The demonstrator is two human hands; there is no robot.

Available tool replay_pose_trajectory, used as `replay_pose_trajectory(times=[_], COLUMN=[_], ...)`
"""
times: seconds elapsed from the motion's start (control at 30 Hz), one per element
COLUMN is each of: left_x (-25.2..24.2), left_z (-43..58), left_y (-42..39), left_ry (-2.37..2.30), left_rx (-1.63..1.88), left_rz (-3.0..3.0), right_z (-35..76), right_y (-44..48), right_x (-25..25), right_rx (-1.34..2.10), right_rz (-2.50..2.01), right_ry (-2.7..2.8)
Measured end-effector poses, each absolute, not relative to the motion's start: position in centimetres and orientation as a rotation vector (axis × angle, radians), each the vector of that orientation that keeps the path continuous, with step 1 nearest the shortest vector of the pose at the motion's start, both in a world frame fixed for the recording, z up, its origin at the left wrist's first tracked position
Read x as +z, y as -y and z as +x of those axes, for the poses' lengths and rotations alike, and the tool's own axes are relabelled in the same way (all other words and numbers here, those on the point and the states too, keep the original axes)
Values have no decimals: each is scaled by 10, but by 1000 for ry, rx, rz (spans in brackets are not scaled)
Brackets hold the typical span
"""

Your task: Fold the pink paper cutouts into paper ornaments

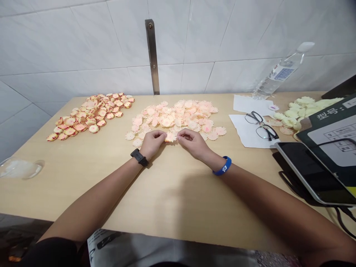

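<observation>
My left hand (152,143), with a black watch at the wrist, and my right hand (192,142), with a blue band, meet at the near edge of a pile of pale pink flower-shaped petals (178,118) in the middle of the wooden table (167,193). Both hands are closed in a pinch on one pale flower piece (170,137) held between them. The fingertips are partly curled under, so the grip itself is only partly seen.
A pile of red-edged flower pieces (91,115) lies at the back left, yellow ones (299,109) at the back right. Glasses (261,126) rest on white paper, a water bottle (280,72) leans on the tiled wall, a tablet (314,174) and a dark folder (333,137) sit right. A clear bag (19,168) lies left.
</observation>
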State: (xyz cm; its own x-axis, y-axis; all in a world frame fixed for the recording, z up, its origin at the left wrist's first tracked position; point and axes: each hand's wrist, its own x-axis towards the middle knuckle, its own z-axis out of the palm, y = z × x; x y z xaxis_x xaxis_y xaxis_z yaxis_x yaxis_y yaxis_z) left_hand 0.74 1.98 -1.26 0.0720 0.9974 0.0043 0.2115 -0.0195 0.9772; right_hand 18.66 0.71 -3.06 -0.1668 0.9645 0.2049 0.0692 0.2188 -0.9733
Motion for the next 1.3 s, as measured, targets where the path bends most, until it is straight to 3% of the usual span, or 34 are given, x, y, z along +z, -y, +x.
replay_pose_trajectory(times=[0.33,0.47,0.6,0.87,1.3], left_x=[-25,-25,-20,-18,-14], left_z=[9,6,5,8,15], left_y=[-31,-33,-27,-23,-7], left_ry=[-1182,-1184,-1208,-1220,-1138], left_rx=[1220,1256,1217,1186,1213], left_rz=[978,1015,1179,1393,1785], right_z=[191,197,201,196,181], right_y=[4,4,-5,-4,7], right_x=[-8,3,-9,-20,-21], right_rx=[1424,1082,688,563,973], right_rz=[-757,-765,-1081,-1267,-1208], right_ry=[1178,1367,1483,1500,1620])
